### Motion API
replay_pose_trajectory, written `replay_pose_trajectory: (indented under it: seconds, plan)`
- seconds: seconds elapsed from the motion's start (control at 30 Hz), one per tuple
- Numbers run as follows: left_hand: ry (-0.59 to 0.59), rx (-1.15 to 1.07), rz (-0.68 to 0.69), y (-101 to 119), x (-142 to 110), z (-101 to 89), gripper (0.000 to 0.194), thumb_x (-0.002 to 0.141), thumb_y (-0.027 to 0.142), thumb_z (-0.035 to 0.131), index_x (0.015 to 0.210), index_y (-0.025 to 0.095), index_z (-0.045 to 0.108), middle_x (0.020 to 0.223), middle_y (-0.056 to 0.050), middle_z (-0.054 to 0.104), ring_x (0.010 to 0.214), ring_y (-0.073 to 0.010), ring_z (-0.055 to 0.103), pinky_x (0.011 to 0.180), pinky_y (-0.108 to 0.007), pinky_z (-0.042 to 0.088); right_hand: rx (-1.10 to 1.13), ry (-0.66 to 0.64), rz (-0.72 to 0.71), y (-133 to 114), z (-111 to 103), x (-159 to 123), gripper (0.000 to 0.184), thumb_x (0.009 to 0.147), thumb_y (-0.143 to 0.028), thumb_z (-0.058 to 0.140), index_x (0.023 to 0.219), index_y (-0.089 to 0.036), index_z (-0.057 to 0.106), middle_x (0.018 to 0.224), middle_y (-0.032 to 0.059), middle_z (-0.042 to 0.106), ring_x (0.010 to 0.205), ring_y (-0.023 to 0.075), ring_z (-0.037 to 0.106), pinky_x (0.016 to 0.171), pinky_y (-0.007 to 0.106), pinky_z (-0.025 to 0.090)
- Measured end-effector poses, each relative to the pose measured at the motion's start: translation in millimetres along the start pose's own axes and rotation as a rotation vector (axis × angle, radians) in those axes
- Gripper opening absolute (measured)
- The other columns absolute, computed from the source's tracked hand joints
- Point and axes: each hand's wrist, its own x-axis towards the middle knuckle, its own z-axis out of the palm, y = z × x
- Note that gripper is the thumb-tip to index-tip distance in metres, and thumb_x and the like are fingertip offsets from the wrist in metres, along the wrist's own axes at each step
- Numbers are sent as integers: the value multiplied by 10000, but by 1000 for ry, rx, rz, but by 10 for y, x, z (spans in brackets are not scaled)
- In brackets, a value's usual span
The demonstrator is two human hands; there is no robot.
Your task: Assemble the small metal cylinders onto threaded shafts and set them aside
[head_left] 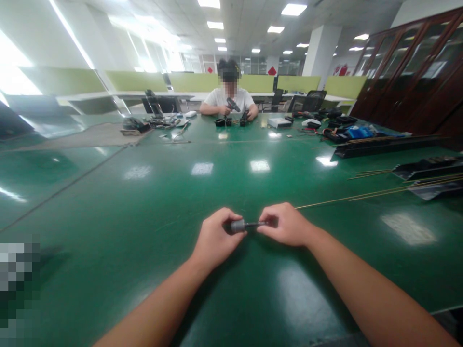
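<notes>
Both my hands meet over the green table, close to me. My left hand is closed around the grey cylindrical end of a small metal part. A thin dark shaft runs from that part to the right, where my right hand pinches it between the fingertips. The part is held level, just above the table surface. Most of the shaft is hidden inside my right fingers.
A person sits at the far side of the table, holding a dark tool over small black parts. Long black trays and thin brass rods lie to the right. Tools and boxes clutter the far edge. A wooden cabinet stands at right.
</notes>
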Motion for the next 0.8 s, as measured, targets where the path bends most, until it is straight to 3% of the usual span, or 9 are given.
replay_pose_trajectory:
  seconds: [0.8]
  plan:
    - [22, -17, -16, -24, 11, -5, 172, 676, 156, 762, 814, 188, 664, 824, -8, 694, 763, -169, 641, 709, -282, 500, 4, -6, 3, 41, -110, -2, 99, 766, -266, 724, 761, -172, 694, 687, 18, 697, 614, 135, 614, 619, 247, 451]
